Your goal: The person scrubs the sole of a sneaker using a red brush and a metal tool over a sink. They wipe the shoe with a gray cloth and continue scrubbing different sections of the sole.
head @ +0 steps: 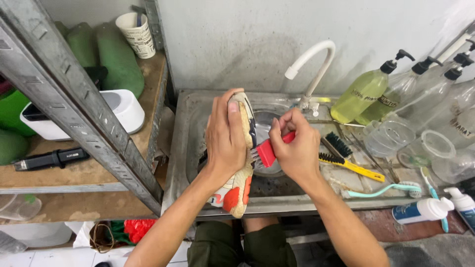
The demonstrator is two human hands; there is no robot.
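My left hand (225, 138) grips a cream sneaker with orange patches (238, 190), held on edge over the steel sink (183, 148), toe pointing up. In my right hand (297, 146) is a small red brush (269, 148), its bristles pressed against the side of the shoe's sole. Both forearms reach in from the bottom of the view.
A white curved tap (311, 62) stands behind the sink. To the right lie a yellow-handled brush (349, 163), a teal toothbrush (383, 189), pump bottles (363, 94), clear jars (388, 136) and a white tube (423, 210). A metal shelf frame (74, 104) with green bottles stands left.
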